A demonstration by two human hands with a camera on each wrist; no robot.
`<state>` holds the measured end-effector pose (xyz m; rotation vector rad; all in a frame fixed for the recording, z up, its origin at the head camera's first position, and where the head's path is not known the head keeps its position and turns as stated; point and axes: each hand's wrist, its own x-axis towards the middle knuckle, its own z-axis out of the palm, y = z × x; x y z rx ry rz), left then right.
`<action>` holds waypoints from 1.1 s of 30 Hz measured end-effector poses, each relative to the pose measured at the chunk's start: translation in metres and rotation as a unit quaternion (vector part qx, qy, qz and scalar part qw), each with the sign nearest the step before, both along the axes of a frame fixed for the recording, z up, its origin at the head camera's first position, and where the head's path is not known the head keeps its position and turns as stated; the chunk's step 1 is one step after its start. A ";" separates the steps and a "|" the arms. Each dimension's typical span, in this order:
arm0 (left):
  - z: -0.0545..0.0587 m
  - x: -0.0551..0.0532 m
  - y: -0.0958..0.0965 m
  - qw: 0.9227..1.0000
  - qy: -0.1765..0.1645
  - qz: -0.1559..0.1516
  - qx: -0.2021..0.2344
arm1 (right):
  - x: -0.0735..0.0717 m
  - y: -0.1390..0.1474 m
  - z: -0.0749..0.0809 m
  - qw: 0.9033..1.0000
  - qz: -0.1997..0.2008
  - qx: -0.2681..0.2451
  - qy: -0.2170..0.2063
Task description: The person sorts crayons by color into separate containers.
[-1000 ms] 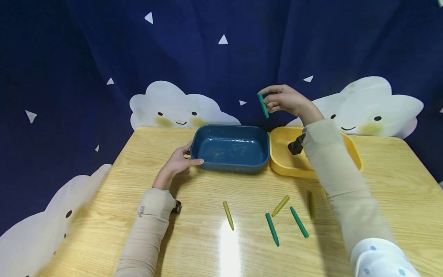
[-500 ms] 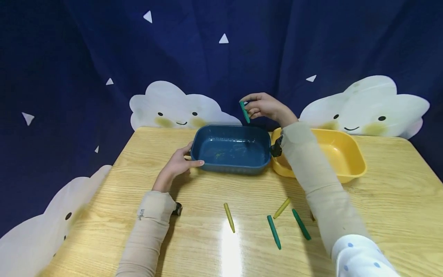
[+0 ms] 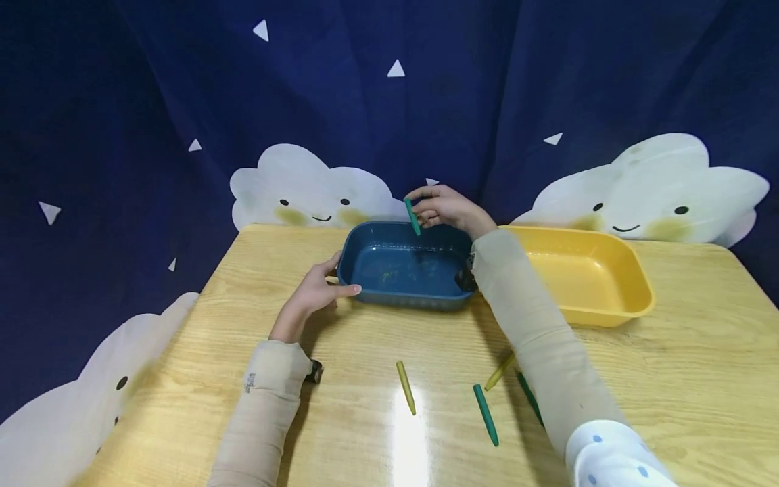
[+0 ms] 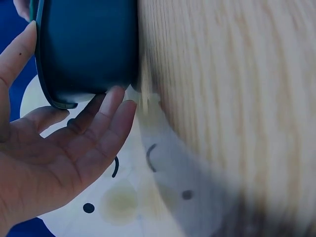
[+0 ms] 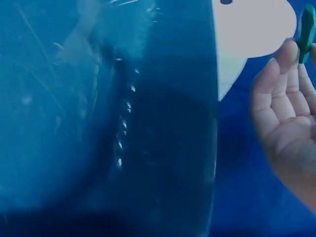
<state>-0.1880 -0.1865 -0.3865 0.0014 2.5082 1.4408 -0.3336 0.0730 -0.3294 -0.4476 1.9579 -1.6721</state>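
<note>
My left hand [image 3: 313,291] holds the left end of a blue plastic bin [image 3: 408,302], thumb at the front rim and fingers along the outer wall, which the left wrist view shows from close by. Over the bin's back rim, my right hand [image 3: 449,207] pinches a green crayon [image 3: 412,216] by its upper part, the lower tip pointing down. In the right wrist view the same crayon [image 5: 307,32] stands between thumb and fingertips, with the bin's glossy inside [image 5: 59,123] filling the left. Faint marks show on the bin's floor.
A yellow bin [image 3: 590,277] stands right of the blue one, partly behind my right sleeve. Nearer on the wooden table lie a yellow crayon [image 3: 406,387], a green crayon [image 3: 485,414], another yellow crayon [image 3: 500,372] and a green one [image 3: 528,396] partly hidden by the sleeve.
My right hand has carried the green crayon left and down, from above the yellow bin side to the blue bin's back rim. My left hand has stayed on the blue bin.
</note>
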 end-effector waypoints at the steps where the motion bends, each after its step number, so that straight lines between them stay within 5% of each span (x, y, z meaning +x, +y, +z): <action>1: 0.000 0.000 0.000 1.000 -0.001 0.000 0.001 | 0.000 -0.001 -0.002 1.000 0.002 0.009 0.002; 20: 0.000 0.003 -0.001 1.000 -0.009 0.001 0.008 | 0.002 -0.014 -0.034 0.996 0.013 0.081 -0.018; 33: 0.002 0.000 -0.002 1.000 -0.002 -0.011 0.000 | 0.007 -0.015 -0.008 0.998 -0.006 0.063 -0.010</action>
